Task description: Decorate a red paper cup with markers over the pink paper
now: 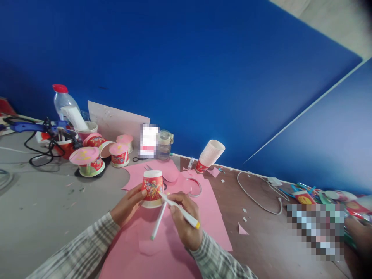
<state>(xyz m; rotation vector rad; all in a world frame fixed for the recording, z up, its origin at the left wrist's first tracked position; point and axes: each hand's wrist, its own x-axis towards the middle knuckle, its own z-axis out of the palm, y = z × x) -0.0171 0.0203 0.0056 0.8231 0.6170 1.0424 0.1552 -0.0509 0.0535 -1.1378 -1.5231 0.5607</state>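
An upside-down red patterned paper cup (153, 187) is steadied by my left hand (128, 205), whose fingers wrap its left side. In my right hand (186, 223) is a white marker (184, 214) with a yellow end, its tip at the cup's right side. A second white marker (158, 221), green at its end, lies below the cup on pink paper (174, 255). Scissors (165, 186) show partly behind the cup. A tape ring (200, 188) and a pink paper disc (171, 175) lie on the paper to the right.
Several decorated cups with pink paper tops (119, 155) stand at the left, near a red-capped bottle (66, 101) and a blue glue gun (37, 126). A stack of paper cups (211, 154), a white cable (258, 208) and paper scraps lie right. Another person's hand (359, 232) is far right.
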